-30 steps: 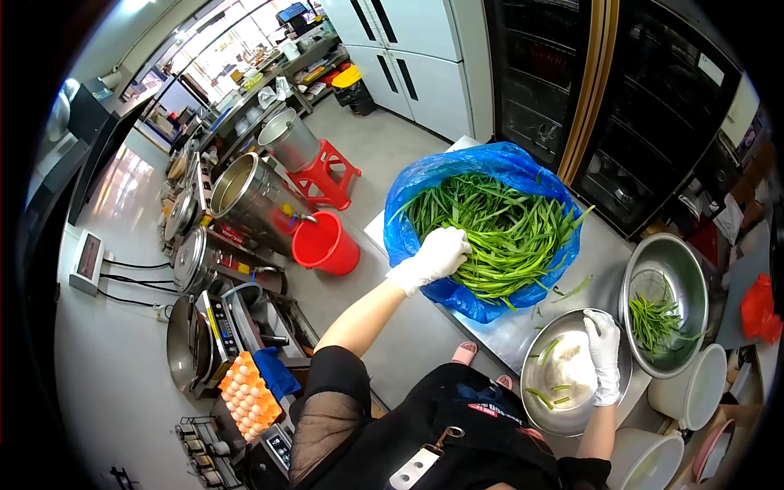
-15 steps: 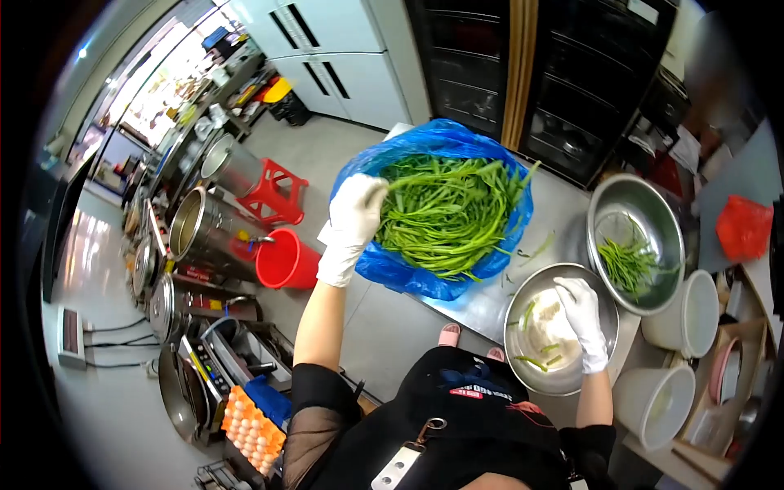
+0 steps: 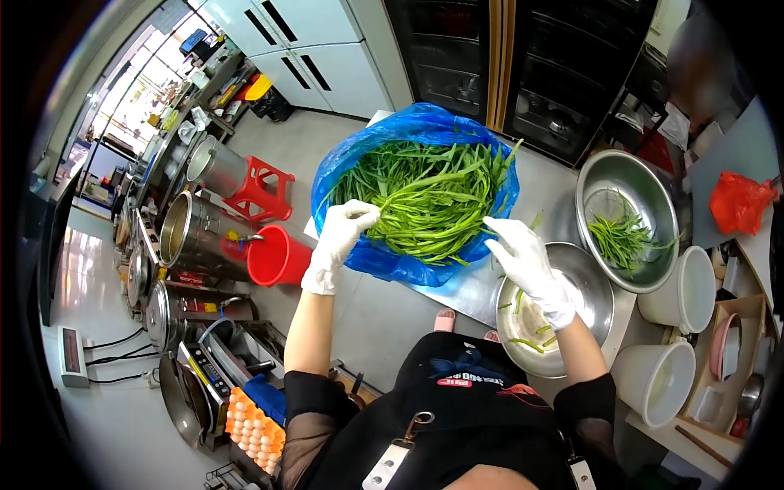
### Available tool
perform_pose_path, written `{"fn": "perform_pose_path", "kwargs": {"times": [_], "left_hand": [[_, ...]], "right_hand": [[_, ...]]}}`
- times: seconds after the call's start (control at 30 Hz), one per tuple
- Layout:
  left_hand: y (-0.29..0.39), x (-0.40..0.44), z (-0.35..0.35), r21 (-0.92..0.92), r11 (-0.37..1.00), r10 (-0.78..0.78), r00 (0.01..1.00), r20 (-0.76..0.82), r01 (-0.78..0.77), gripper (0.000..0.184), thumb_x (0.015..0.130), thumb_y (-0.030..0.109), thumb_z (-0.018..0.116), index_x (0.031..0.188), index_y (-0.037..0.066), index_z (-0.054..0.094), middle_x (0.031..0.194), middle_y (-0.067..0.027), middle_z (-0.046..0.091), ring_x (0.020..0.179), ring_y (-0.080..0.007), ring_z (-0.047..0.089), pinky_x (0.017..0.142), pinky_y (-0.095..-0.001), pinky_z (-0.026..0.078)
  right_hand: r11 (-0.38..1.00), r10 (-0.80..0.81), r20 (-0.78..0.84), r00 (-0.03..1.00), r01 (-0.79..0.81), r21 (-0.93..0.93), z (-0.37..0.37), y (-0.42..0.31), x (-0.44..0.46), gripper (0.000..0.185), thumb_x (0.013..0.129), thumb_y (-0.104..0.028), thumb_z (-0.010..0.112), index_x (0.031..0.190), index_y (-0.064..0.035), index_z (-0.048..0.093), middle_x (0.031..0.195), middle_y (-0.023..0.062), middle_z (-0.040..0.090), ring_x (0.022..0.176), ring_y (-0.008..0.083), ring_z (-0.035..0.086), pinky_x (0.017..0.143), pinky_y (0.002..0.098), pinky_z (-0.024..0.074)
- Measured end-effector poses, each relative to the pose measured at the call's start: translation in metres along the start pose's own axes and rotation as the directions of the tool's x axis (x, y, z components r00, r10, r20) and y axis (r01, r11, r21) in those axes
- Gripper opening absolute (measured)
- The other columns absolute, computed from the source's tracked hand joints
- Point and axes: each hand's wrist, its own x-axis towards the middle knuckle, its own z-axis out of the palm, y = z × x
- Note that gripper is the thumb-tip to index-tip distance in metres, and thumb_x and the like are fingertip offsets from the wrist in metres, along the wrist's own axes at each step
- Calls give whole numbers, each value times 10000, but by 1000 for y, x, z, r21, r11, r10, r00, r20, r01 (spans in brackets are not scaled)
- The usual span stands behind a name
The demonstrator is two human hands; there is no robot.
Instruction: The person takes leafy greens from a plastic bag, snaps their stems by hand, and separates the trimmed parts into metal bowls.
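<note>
Long green leafy stems (image 3: 433,204) fill a blue plastic bag (image 3: 412,119) on the metal table. My left hand (image 3: 343,237), in a white glove, is pinched at the bag's near left edge around the end of a green stem. My right hand (image 3: 527,261), also gloved, has its fingers apart at the bag's right side, over the edge of a steel bowl (image 3: 592,286). Several short stem pieces (image 3: 527,345) lie in that bowl. A second steel bowl (image 3: 627,167), farther right, holds a small heap of cut greens (image 3: 621,241).
White buckets (image 3: 678,290) and a red plastic bag (image 3: 739,204) are at the right. On the left stand a red bucket (image 3: 278,257), a red stool (image 3: 261,192), steel pots (image 3: 200,237) and an egg tray (image 3: 253,429). A blurred person is at the upper right.
My right hand has lifted out of the steel bowl and moved left to the bag. My left hand has come lower, near the bag's edge. The view has shifted.
</note>
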Motion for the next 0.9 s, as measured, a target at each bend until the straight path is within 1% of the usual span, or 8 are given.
{"fn": "perform_pose_path", "kwargs": {"times": [0.13, 0.23, 0.33, 0.47, 0.5, 0.57, 0.7, 0.9], "left_hand": [[12, -8, -9, -167, 980, -95, 992, 84, 109, 181, 814, 141, 726, 934, 5, 725, 829, -8, 679, 753, -97, 574, 714, -229, 437], [7, -9, -11, -290, 937, -167, 979, 116, 194, 179, 817, 134, 722, 940, 4, 724, 842, -16, 677, 730, -93, 557, 679, -233, 425], [7, -9, -9, -374, 898, -181, 970, 162, 231, 195, 829, 135, 716, 955, -14, 714, 851, -29, 677, 745, -104, 574, 704, -245, 452], [11, -9, -3, -411, 872, -171, 951, 256, 267, 209, 844, 137, 710, 968, -31, 705, 869, -47, 684, 774, -116, 609, 718, -247, 485], [14, -9, -1, -409, 868, -169, 943, 288, 280, 212, 847, 139, 709, 970, -34, 703, 874, -52, 687, 781, -118, 618, 720, -246, 491], [25, -11, 6, -377, 877, -177, 930, 323, 298, 213, 854, 146, 703, 969, -34, 702, 875, -57, 690, 775, -116, 624, 698, -238, 492], [28, -5, 21, -297, 907, -167, 903, 395, 298, 211, 863, 158, 697, 961, -29, 704, 874, -64, 691, 755, -109, 624, 686, -232, 496], [39, -3, 57, -224, 955, -74, 883, 464, 197, 219, 896, 181, 656, 955, -25, 698, 731, -14, 642, 614, -52, 537, 545, -189, 386]], "right_hand": [[996, -60, -21, 998, 61, 62, 7, -15, 19, 302, 868, -154, 648, 1156, -60, 649, 1075, 142, 667, 1002, 294, 631, 881, 374, 504], [996, 7, 62, 998, -12, 92, 6, -20, 26, 280, 864, -141, 649, 1128, -49, 653, 1061, 142, 670, 991, 298, 633, 876, 372, 505], [994, 7, -63, 998, 0, 110, 13, -18, 32, 293, 855, -142, 658, 1135, -53, 645, 1083, 151, 659, 1009, 307, 629, 873, 372, 508], [999, -19, -313, 949, 3, -52, 12, -18, 54, 381, 838, -142, 671, 1206, -65, 612, 1211, 150, 597, 1059, 317, 615, 889, 369, 504], [998, -4, -320, 948, -18, -67, 10, -20, 57, 384, 833, -145, 676, 1202, -58, 616, 1202, 142, 594, 1040, 322, 615, 877, 371, 502], [973, -155, -390, 908, 72, -220, 5, -18, 63, 365, 820, -154, 693, 1170, -68, 630, 1093, 122, 602, 936, 311, 623, 801, 380, 506], [883, -299, -396, 868, 94, -460, -6, -16, 63, 347, 803, -186, 710, 1127, -86, 641, 1034, 80, 560, 876, 265, 574, 726, 381, 468], [711, -376, -387, 842, -5, -703, -26, 1, 49, 351, 792, -211, 713, 1122, -117, 636, 1124, 57, 531, 918, 241, 526, 746, 381, 423]]}}
